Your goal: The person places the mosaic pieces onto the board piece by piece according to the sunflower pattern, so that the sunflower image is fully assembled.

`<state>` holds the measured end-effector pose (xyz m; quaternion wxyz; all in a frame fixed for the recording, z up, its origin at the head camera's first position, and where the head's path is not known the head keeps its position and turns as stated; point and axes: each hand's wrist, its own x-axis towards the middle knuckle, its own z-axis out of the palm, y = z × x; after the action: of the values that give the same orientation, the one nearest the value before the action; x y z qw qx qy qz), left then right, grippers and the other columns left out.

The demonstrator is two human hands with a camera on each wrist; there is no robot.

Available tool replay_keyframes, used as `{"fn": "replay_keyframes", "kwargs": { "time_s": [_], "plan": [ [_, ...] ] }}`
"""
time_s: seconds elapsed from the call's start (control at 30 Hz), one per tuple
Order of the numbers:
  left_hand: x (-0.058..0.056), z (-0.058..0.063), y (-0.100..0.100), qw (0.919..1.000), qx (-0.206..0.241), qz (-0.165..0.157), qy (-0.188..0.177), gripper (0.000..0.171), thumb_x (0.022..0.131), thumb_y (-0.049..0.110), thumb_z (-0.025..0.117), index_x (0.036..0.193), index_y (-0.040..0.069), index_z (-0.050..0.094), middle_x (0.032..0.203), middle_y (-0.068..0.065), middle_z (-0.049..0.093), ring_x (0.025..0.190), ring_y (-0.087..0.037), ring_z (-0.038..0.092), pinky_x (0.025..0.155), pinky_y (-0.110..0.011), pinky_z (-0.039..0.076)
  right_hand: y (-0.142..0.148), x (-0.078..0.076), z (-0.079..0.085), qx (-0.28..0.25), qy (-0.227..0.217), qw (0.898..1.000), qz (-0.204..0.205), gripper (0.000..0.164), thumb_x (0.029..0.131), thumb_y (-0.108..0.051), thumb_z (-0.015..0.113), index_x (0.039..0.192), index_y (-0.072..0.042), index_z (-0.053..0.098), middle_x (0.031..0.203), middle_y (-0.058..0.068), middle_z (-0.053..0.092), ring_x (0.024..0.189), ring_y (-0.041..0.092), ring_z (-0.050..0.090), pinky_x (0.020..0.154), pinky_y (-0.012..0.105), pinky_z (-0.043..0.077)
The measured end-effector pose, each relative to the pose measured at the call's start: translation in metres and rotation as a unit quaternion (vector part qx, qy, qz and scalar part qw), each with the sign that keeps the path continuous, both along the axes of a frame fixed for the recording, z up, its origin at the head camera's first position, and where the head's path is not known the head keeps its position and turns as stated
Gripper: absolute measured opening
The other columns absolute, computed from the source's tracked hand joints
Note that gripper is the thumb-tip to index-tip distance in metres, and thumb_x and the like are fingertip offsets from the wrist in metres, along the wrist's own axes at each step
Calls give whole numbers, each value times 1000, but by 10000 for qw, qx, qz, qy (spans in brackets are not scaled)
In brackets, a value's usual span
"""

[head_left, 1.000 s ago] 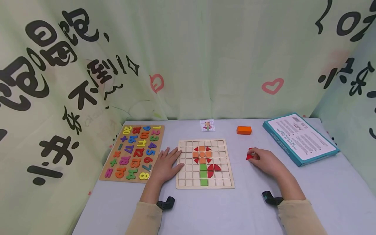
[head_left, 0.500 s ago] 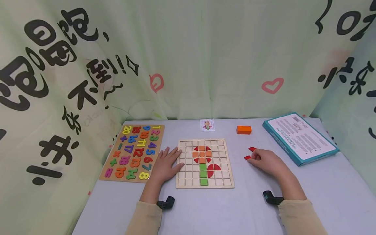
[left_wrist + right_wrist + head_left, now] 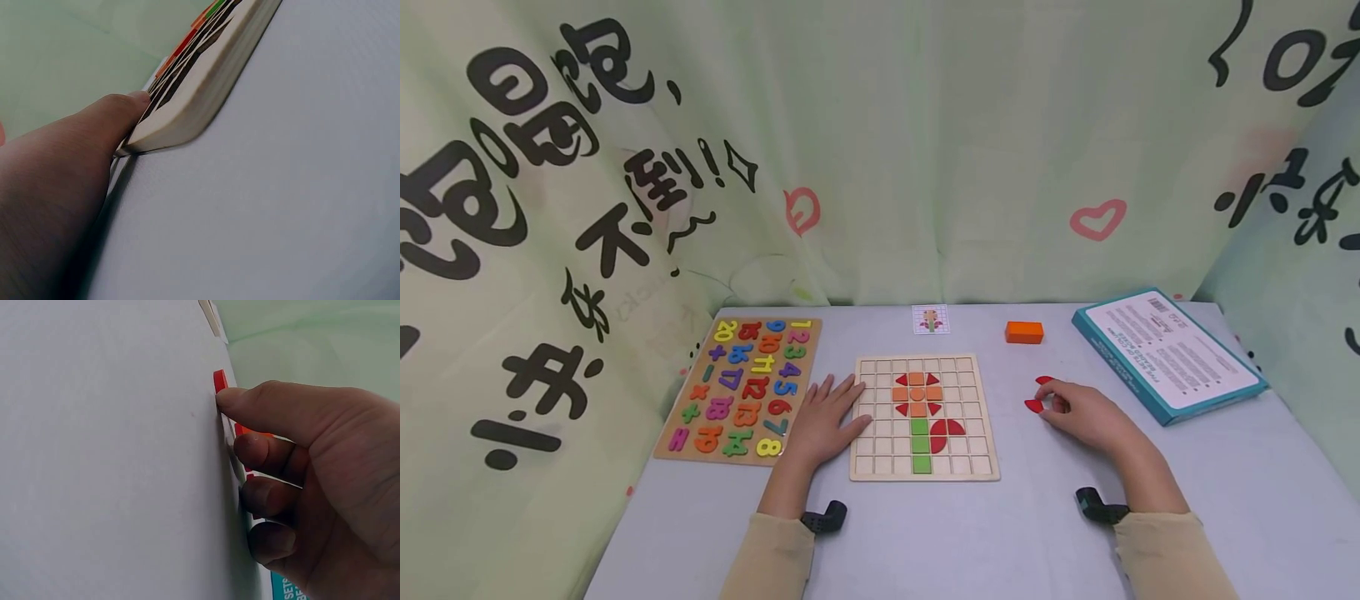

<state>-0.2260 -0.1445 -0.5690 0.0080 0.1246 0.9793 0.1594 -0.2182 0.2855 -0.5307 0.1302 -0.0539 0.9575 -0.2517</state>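
Note:
My left hand (image 3: 826, 423) lies spread at the left edge of the wooden grid board (image 3: 865, 471), its thumb over the rim. On the board sit orange and red pieces (image 3: 917, 393), a column of green squares (image 3: 921, 446) and a cluster of red rounded pieces (image 3: 938, 442). To the right of the board, my right hand (image 3: 1086, 417) is low over the table with bent fingers. Its thumb tip touches one small red piece (image 3: 219, 380); another red piece (image 3: 1043, 379) lies by the index finger. A gap shows between thumb and index finger.
A number puzzle board (image 3: 681, 454) lies at left, beside my left forearm. A small pattern card (image 3: 930, 320) and an orange block (image 3: 1023, 332) lie behind the board. At right rests a teal-edged box (image 3: 1176, 354). A curtain (image 3: 880, 167) stands behind the table.
The nearer red piece has shifted slightly left and toward me, and now shows a leaf-like outline. My right fingers have drawn back a little from the pieces. The left hand stays put.

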Motion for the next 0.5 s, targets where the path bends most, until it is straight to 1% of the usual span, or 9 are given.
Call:
{"fn": "replay_keyframes", "kwargs": {
  "time_s": [0.07, 0.27, 0.4, 0.5],
  "plan": [
    [0, 0, 0, 10000, 5, -2, -9, 67, 93, 64, 50, 151, 33, 40, 161, 7, 34, 154, -27, 18, 126, -52, 11, 0, 0, -1, -3, 24, 10000, -18, 25, 92, -26, 67, 114, -15, 64, 79, 3, 52, 75, 18, 50, 60, 29, 41],
    [0, -1, 0, 10000, -7, 15, -31, 67, 93, 64, 50, 151, 33, 40, 161, 8, 34, 154, -26, 18, 126, -51, 11, -1, 1, 0, -45, 99, 9999, -36, 29, 91, -30, 69, 115, -14, 63, 78, 2, 53, 75, 17, 51, 58, 27, 41],
    [0, 0, 0, 10000, -25, 12, -45, 67, 93, 65, 50, 152, 34, 39, 161, 8, 33, 154, -26, 17, 126, -51, 11, -7, 0, 3, -129, 183, 9997, 44, 28, 92, -32, 69, 114, -15, 63, 76, 2, 53, 74, 17, 51, 57, 25, 41],
    [0, 0, 0, 10000, -34, 17, -60, 68, 93, 65, 49, 152, 34, 39, 161, 8, 33, 155, -26, 17, 126, -51, 10, -16, 0, 7, -201, 202, 9995, 156, 28, 92, -31, 69, 114, -15, 62, 77, 2, 53, 74, 16, 51, 58, 26, 42]
  ]
}}
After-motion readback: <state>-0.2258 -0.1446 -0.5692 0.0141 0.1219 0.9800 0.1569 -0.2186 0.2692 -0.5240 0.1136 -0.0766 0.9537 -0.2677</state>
